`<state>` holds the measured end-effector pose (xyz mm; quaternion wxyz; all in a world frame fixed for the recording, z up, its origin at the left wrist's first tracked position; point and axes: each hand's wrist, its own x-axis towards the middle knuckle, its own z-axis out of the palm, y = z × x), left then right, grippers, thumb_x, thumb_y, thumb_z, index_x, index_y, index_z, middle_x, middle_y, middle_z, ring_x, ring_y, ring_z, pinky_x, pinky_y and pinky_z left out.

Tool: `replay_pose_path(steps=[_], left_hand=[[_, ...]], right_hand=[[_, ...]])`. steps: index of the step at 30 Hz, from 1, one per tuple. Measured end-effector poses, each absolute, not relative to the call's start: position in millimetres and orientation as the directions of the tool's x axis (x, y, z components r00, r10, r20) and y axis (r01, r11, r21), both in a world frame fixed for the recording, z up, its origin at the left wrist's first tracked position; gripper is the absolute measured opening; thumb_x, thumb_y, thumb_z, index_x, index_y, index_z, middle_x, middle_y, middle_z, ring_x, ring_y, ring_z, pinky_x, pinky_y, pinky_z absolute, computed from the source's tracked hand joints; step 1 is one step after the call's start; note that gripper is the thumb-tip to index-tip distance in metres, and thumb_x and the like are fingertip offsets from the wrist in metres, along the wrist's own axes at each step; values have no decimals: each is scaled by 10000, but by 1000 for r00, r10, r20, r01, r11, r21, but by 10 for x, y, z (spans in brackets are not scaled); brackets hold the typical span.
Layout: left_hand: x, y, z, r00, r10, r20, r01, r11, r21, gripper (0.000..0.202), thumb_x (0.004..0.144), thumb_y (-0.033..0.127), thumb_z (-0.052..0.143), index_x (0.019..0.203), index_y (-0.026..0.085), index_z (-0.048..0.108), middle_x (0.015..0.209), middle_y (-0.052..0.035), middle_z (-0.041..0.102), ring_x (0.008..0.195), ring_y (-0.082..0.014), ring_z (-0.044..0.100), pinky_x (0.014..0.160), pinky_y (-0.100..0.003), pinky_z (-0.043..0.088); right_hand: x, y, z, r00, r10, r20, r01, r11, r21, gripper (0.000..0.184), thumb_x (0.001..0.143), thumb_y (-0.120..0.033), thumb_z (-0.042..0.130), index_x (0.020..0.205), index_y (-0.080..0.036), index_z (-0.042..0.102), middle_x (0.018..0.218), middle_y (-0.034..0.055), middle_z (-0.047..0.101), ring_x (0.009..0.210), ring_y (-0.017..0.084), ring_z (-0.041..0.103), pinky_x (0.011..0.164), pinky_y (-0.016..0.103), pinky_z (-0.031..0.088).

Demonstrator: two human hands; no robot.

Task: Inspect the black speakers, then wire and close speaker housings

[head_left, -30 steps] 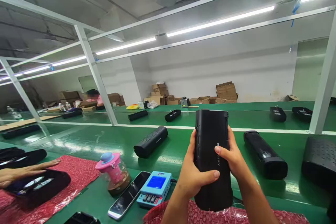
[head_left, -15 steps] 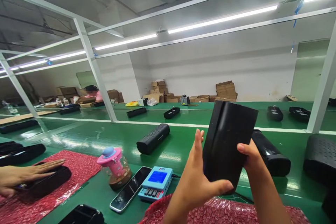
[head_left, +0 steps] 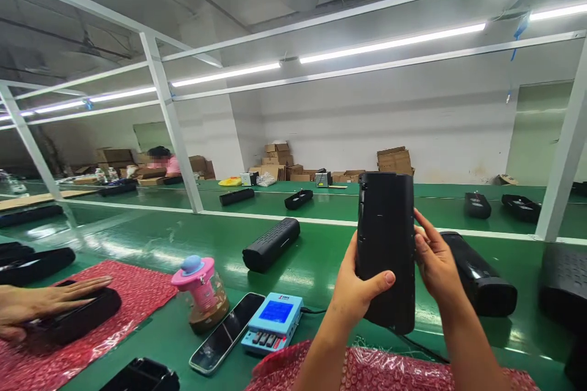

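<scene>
Upright in front of me is a black oblong plastic case [head_left: 387, 238], its smooth broad side facing me. My left hand [head_left: 360, 293] grips its left side, with the thumb across the front and the fingers partly hidden behind. At the right edge, my right hand [head_left: 435, 259] holds the case between bent fingers and thumb. Red bubble wrap [head_left: 385, 369] lies on the green table below my forearms. A light-blue device with a lit screen [head_left: 275, 317] stands left of my left hand, beside a phone [head_left: 227, 333].
A pink-lidded jar [head_left: 204, 293] stands behind the phone. Other black cases lie around, one ahead [head_left: 271, 244] and one at right [head_left: 479, 275]. At left, another person's hand [head_left: 50, 305] rests on a case over red bubble wrap. White frame posts [head_left: 172, 128] rise from the table.
The case has turned from tilted to nearly upright and shifted slightly left. My left thumb now lies against its front, and my right hand has moved from its front face to its right edge.
</scene>
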<state>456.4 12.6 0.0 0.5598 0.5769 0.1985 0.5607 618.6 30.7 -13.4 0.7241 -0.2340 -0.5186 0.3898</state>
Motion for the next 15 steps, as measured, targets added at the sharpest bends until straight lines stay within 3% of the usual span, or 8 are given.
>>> replay_pose_path(steps=[4,7,15], left_hand=[[4558,157,-40,292,869,399,-376,-279,883,888,654,356,836,1378,203,345,1310,-127,568,1193,-313,556,1026,-442,446],[4563,152,-75,301,863,405,-352,-294,889,891,666,332,833,1390,218,326,1329,-118,555,1202,-303,552,1033,-439,447],[4578,82,-53,318,856,408,-303,-316,899,912,671,343,825,1412,235,304,1355,-107,537,1217,-301,540,1044,-428,439]], right_hand=[[5944,257,-140,110,762,639,-306,637,-707,891,740,-528,765,1465,-389,265,1420,34,446,1264,267,477,1063,427,416],[5909,250,-141,158,755,636,-290,652,-701,843,748,-438,779,1445,-388,308,1319,29,525,1173,242,547,993,383,479],[5959,269,-160,199,694,692,-362,708,-606,801,718,-403,806,1398,-385,382,1183,24,572,1048,227,603,897,358,534]])
